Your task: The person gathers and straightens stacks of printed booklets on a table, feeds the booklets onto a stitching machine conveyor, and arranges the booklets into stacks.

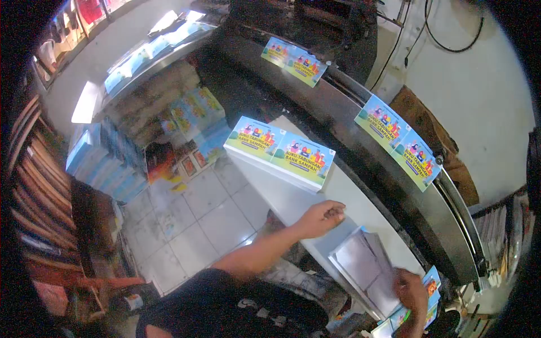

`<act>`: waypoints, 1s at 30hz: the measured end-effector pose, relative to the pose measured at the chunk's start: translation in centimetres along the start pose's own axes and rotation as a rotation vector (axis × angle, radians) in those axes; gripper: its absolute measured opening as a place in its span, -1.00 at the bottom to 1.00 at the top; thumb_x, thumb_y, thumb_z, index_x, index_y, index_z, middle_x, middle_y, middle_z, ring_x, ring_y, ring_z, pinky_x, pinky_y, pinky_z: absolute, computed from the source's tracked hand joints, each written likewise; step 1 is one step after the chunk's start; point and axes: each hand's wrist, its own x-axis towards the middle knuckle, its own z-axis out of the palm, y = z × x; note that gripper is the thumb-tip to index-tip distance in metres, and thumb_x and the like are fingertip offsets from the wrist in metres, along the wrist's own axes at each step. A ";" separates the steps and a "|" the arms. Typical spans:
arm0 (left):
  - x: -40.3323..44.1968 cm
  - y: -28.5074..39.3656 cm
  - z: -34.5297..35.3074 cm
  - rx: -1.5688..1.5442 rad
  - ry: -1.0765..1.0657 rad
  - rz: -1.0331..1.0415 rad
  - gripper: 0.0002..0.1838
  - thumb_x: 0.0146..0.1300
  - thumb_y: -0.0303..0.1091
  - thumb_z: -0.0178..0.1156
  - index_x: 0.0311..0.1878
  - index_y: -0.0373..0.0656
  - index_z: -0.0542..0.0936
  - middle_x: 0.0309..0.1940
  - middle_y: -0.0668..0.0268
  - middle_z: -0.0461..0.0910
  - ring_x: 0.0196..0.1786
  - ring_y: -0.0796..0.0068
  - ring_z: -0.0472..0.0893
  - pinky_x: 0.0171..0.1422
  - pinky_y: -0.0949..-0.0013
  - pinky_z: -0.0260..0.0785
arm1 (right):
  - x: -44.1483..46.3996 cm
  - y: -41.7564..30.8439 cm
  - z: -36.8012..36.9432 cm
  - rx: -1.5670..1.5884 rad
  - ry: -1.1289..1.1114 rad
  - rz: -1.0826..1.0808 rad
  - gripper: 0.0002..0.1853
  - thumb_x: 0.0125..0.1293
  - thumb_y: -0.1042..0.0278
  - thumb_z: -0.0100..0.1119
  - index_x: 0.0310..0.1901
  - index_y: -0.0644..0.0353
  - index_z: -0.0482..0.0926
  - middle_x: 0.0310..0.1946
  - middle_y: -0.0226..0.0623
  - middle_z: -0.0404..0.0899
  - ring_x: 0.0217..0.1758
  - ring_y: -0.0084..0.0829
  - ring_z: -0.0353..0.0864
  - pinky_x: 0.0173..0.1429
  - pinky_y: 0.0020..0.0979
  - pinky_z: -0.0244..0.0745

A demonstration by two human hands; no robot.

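My left hand (320, 219) hovers over the white bench top, its fingers curled in and nothing visible in them. Just beyond it is a stack of printed booklets (279, 152), covers up, reading "Buku Tabungan Bank Sampah". On the near part of the bench lies a stack of booklets with plain greyish-white sides up (360, 259). My right hand (410, 290) is at the right edge of this stack, fingers curled on the edge of a booklet. Colourful covers (431, 287) show beside and under that hand, which partly hides them.
A long dark metal machine bar (360, 121) runs along the bench, with one printed cover sheet (294, 61) and another cover sheet (398, 141) lying on it. Tall booklet stacks (107, 160) stand at left. Tiled floor (194, 211) lies below the bench.
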 end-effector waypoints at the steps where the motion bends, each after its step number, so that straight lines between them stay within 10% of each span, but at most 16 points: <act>1: 0.1 0.4 -0.1 -0.002 -0.015 0.001 -0.63 0.32 -0.27 0.20 0.13 -0.21 0.51 -0.14 0.34 0.59 -0.16 0.61 0.53 0.01 0.44 0.43 | -0.2 1.7 -0.9 -0.153 0.077 0.056 -0.60 0.09 0.22 0.25 -0.03 0.20 0.59 -0.22 -0.05 0.64 -0.14 -0.04 0.63 -0.06 -0.13 0.53; 4: 0.0 0.3 0.5 0.059 0.015 -0.030 -0.66 0.28 -0.29 0.24 0.07 -0.23 0.54 -0.10 0.26 0.61 -0.13 0.53 0.57 0.03 0.41 0.43 | 0.4 4.3 -7.6 -0.356 0.309 0.287 -0.77 0.32 0.29 0.03 -0.19 0.21 0.62 -0.36 0.03 0.61 -0.28 0.05 0.59 -0.18 -0.04 0.44; 5: 0.0 -0.8 0.7 0.010 0.030 -0.012 -0.67 0.28 -0.30 0.24 0.06 -0.22 0.54 -0.10 0.27 0.61 -0.12 0.54 0.57 0.03 0.42 0.43 | 0.5 4.2 -9.2 -0.449 0.769 0.042 -0.77 0.34 0.40 -0.01 -0.08 0.23 0.60 -0.24 0.03 0.63 -0.16 -0.02 0.63 -0.08 -0.09 0.49; 8: -0.2 1.0 0.5 0.044 0.015 -0.045 -0.66 0.29 -0.33 0.22 0.08 -0.24 0.52 -0.09 0.28 0.61 -0.10 0.55 0.57 0.04 0.43 0.43 | 1.7 7.1 -13.6 -0.510 1.203 0.085 -0.48 0.26 0.70 -0.15 0.24 0.12 0.45 0.19 -0.14 0.49 0.24 -0.16 0.49 0.29 -0.28 0.36; 15: -0.1 2.2 0.5 0.055 0.033 -0.142 -0.65 0.29 -0.37 0.21 0.11 -0.27 0.49 -0.11 0.27 0.61 -0.09 0.56 0.57 0.03 0.45 0.43 | 5.4 16.7 -7.1 -0.234 0.789 -0.009 -0.59 0.13 0.66 0.06 0.06 0.24 0.53 0.03 -0.03 0.56 0.14 -0.08 0.53 0.27 -0.21 0.36; 17: -0.3 1.8 0.3 0.039 0.012 -0.114 -0.64 0.28 -0.36 0.22 0.10 -0.26 0.49 -0.11 0.27 0.61 -0.09 0.56 0.57 0.03 0.45 0.43 | 3.9 13.3 -3.9 -0.326 0.578 0.253 -0.57 0.09 0.51 0.23 0.06 0.24 0.47 0.01 0.06 0.51 0.05 0.09 0.49 0.15 -0.16 0.41; 23: 0.1 0.2 0.3 -0.056 0.013 -0.079 -0.63 0.27 -0.32 0.25 0.10 -0.24 0.51 -0.14 0.28 0.60 -0.10 0.56 0.56 0.01 0.43 0.43 | -1.6 -1.7 3.9 -0.245 0.128 -0.039 -0.28 -0.09 -0.01 0.47 0.11 0.15 0.46 0.11 -0.09 0.45 0.21 -0.08 0.42 0.25 -0.18 0.38; 30: 0.2 0.5 -0.1 -0.013 -0.037 -0.055 -0.61 0.27 -0.28 0.25 0.11 -0.24 0.52 -0.13 0.25 0.60 -0.11 0.54 0.56 0.03 0.43 0.43 | -2.1 -5.1 6.1 -0.245 0.080 -0.033 -0.32 -0.08 0.10 0.40 0.12 0.17 0.46 0.17 -0.08 0.37 0.20 -0.03 0.36 0.21 -0.09 0.37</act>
